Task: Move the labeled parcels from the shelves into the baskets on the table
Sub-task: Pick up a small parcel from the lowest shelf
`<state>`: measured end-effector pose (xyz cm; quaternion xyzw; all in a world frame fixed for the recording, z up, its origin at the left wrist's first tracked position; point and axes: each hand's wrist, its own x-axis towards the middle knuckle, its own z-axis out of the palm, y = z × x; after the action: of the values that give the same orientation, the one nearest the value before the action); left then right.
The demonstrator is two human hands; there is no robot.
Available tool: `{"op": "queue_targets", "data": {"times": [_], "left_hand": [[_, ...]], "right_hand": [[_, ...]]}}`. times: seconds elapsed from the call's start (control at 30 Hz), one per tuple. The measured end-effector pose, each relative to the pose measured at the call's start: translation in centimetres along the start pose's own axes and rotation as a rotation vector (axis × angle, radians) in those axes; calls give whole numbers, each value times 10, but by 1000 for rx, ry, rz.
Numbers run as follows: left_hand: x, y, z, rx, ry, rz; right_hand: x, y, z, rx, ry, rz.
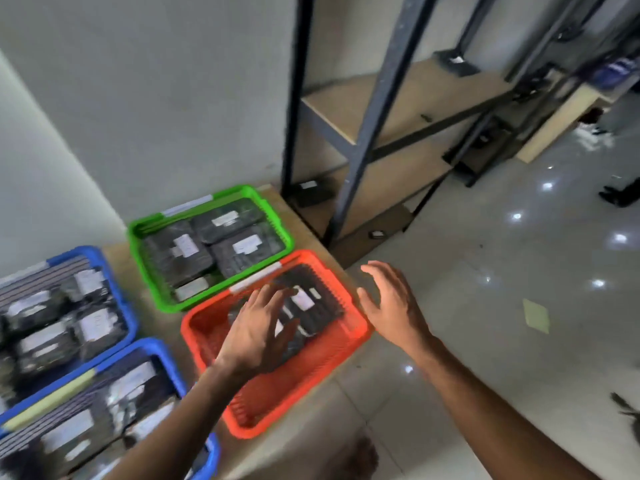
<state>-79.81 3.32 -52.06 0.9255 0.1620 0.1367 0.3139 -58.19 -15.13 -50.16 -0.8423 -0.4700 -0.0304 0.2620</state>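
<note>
Head view, near to far. Bottom left: two blue baskets, the near one (166, 358) cut off by the frame edge, the far one (114, 271) behind it, both packed with dark labeled parcels; heavy blur, labels unreadable. Orange basket (356, 327) sits at the table's right corner, its right rim nearly flush with the table edge (332, 393); open tiled floor (485, 341) to the right of it.

Left hand (259, 330) hovers over the orange basket, palm down, fingers spread, gripping nothing. It covers part of the dark parcels (311, 306) lying in the basket's far half; count unclear. Near half of that basket shows bare mesh. Right hand (391, 303) is just beside the basket's right rim, over the floor, fingers loosely splayed, holding nothing.

Green basket (277, 216) behind, touching the orange one, filled with labeled parcels (239, 251).

Shelf rack (367, 109) stands against the wall beyond the table's far end. One small dark parcel (311, 192) on a low shelf, another (453, 64) on an upper board. Further racks top right are blurred.
</note>
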Motion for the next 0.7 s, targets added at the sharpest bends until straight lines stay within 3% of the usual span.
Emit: {"op": "queue_targets", "data": {"times": [0.17,0.33,0.7], "left_hand": [[79,92,82,-13,-9,0],[148,157,155,-9,-68,-64],[315,180,296,20,-157,-243]], "right_hand": [[-12,137,-59,-2,26,79],[-10,250,-98,-20,-91,125],[85,444,-96,-25,-244,44]]}}
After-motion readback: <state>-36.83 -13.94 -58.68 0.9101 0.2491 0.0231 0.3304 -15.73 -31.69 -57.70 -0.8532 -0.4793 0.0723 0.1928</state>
